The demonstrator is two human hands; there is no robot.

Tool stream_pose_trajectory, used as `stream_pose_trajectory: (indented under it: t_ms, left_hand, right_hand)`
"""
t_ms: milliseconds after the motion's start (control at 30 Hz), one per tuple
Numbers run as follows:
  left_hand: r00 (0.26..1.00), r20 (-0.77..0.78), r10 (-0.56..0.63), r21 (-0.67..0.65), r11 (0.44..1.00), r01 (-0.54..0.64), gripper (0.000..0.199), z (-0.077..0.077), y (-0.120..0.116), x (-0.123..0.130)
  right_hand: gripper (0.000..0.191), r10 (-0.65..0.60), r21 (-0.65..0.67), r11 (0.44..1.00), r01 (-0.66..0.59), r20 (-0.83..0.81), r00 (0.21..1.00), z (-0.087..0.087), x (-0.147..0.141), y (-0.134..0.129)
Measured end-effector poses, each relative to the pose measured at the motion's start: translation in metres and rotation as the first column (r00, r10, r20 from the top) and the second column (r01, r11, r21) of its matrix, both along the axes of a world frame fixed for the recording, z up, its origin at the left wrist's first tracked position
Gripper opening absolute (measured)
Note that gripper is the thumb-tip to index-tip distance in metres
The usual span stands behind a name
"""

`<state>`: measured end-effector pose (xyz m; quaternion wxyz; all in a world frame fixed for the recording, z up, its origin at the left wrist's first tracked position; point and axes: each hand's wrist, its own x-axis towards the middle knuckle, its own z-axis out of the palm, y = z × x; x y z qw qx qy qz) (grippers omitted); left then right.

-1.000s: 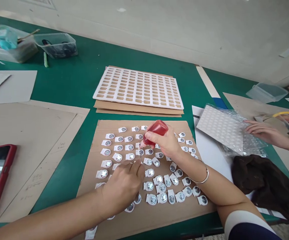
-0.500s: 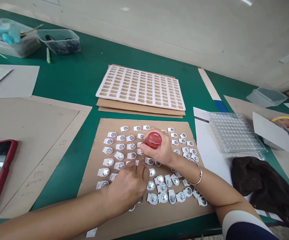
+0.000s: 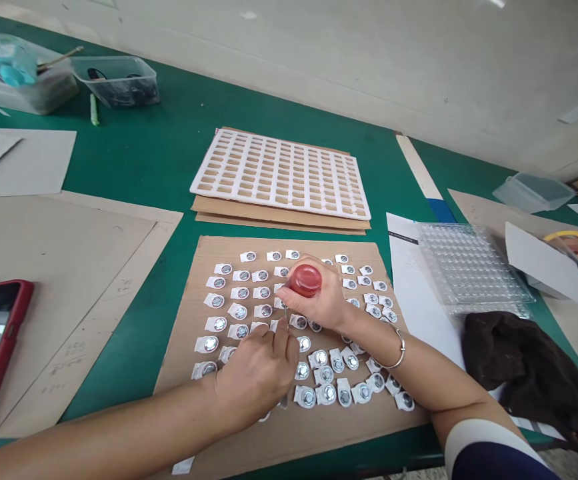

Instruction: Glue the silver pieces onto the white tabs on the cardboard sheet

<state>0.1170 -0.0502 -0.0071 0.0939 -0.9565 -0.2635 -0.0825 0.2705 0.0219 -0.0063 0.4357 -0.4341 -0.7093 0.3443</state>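
My right hand (image 3: 316, 300) is wrapped round the rounded red handle of a screwdriver (image 3: 305, 280). Its thin metal shaft points down to the fingertips of my left hand (image 3: 263, 367). Those left fingers are curled and pressed together low over the board; what they pinch is hidden beneath them. All around both hands lie many small white tabs with round silver metal discs (image 3: 239, 311), in loose rows on a brown cardboard sheet (image 3: 249, 450). Some are covered by my hands and forearms.
Behind the cardboard, a white grid tray (image 3: 279, 175) rests on more cardboard. Clear plastic trays (image 3: 473, 263) and a dark cloth (image 3: 523, 373) lie to the right. A red-cased phone (image 3: 23, 313) is at left; plastic boxes (image 3: 119, 83) stand at the back left.
Both hands and the screwdriver stay in nearly the same place; the whole view has shifted very slightly.
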Motion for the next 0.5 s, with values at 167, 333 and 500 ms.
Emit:
stream_pose_trajectory:
  t_ms: [167, 333, 500]
  left_hand:
    - [1.000, -0.002, 0.004, 0.006, 1.000, -0.004, 0.025, 0.0010, 0.0009, 0.0010]
    - [1.000, 0.001, 0.003, -0.005, 1.000, -0.003, 0.026, -0.0006, 0.0020, 0.0007]
    - [0.999, 0.031, 0.019, -0.002, 1.000, -0.019, 0.025, -0.0022, 0.0007, 0.0005]
  right_hand:
    - [0.021, 0.003, -0.003, 1.000, -0.003, 0.022, 1.000, 0.0001, -0.0001, 0.0003]
    - [0.019, 0.010, 0.030, 0.999, -0.011, 0.036, 0.999, 0.0000, -0.0001, 0.0002]
    - [0.019, 0.008, 0.066, 0.998, -0.009, 0.009, 1.000, -0.0032, -0.0007, 0.0001]
